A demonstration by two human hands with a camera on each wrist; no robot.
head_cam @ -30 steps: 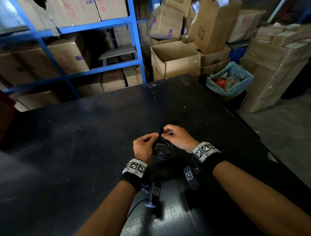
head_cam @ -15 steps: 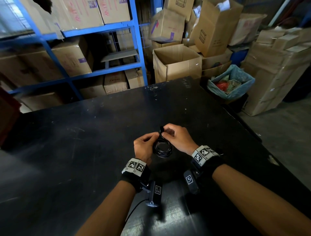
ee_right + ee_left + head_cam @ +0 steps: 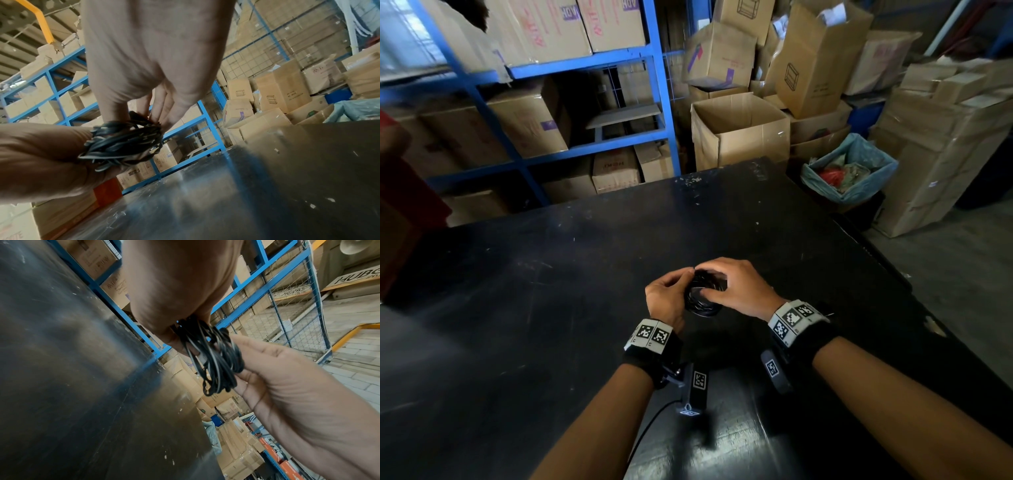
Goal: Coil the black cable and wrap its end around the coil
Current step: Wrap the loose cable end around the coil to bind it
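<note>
The black cable [image 3: 702,303] is a small tight coil held above the black table [image 3: 551,308], between both hands. My left hand [image 3: 681,281] grips its left side with curled fingers. My right hand [image 3: 714,286] arches over the top, thumb pressed on the coil's face and fingers curled round its far edge. The left wrist view shows the coil [image 3: 213,360] edge-on, pinched between the left hand [image 3: 185,331] and the right hand's fingers [image 3: 257,353]. From the right wrist the coil [image 3: 123,142] sits between the right fingers [image 3: 162,110] and the left hand [image 3: 47,154]. The cable's end is hidden.
Blue shelving [image 3: 654,102] with cardboard boxes stands beyond the table's far edge. An open carton [image 3: 739,133] and a bin with a blue liner [image 3: 859,178] sit past the far right corner. The table's right edge [image 3: 893,274] drops to the floor.
The coil hung upright with a stub sticking up under the right fingertips. Now the right hand has closed over the coil, which lies flatter, and no stub shows.
</note>
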